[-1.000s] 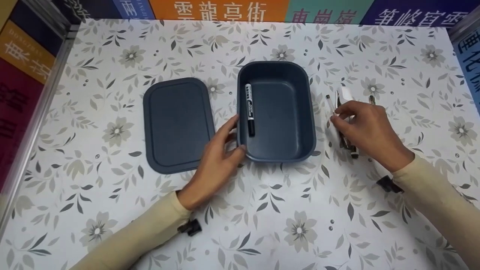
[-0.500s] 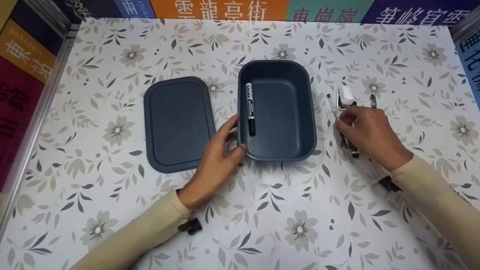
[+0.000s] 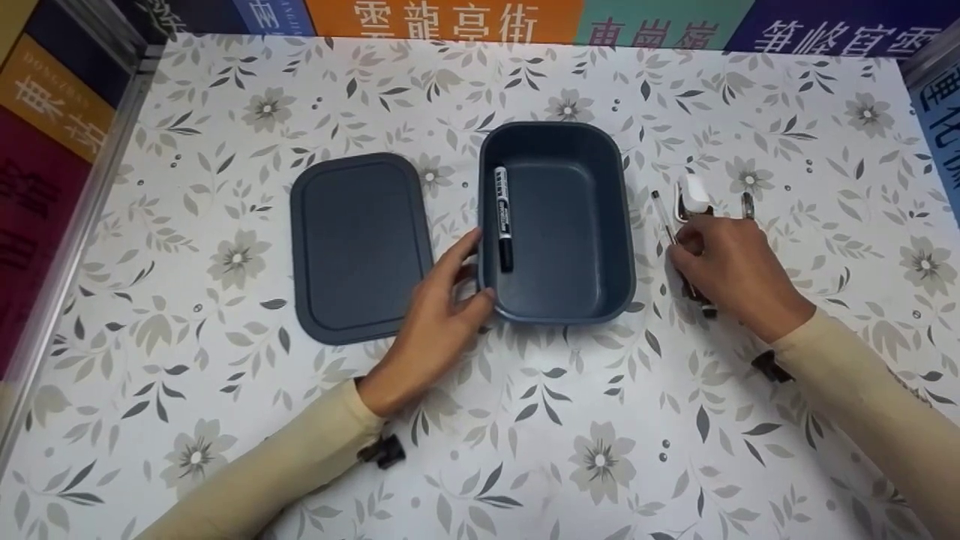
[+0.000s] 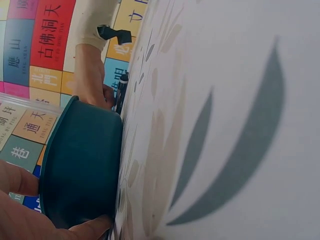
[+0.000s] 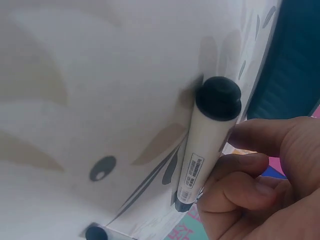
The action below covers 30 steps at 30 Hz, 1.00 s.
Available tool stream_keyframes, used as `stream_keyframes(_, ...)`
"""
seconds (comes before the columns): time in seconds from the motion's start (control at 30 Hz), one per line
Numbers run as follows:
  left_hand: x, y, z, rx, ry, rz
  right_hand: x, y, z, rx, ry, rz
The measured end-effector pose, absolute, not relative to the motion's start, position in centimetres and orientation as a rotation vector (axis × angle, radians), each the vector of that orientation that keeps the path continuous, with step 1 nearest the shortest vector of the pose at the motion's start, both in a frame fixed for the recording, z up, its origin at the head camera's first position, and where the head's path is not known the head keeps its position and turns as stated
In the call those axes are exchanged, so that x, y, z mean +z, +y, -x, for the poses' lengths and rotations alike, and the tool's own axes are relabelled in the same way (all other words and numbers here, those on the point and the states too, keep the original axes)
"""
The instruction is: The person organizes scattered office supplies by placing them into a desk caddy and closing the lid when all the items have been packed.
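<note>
Box [image 3: 559,225], left hand [image 3: 429,327] against it, right hand [image 3: 731,270] curled

We saw a beige left sleeve [image 3: 259,469] and a beige right sleeve [image 3: 862,412], long and close-fitting, with the left hand [image 3: 431,322] and right hand [image 3: 727,270] bare. A small black clip [image 3: 383,452] sat by each cuff [image 3: 366,411], and we noticed a faint dark marking [image 3: 909,387] on the right sleeve.
</note>
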State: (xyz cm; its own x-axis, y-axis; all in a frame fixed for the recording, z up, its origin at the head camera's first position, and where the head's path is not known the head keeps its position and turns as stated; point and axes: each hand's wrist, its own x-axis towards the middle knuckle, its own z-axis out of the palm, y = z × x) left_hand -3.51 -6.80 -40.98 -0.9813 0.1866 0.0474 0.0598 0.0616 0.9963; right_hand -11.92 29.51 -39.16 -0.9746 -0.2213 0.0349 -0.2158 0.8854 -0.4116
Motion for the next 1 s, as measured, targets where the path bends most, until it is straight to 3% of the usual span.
stream_keyframes(1.0,-40.9,-6.8,3.5,2.096,2.186,-0.261,-38.1,29.4,12.2,-0.671,3.032,0.354)
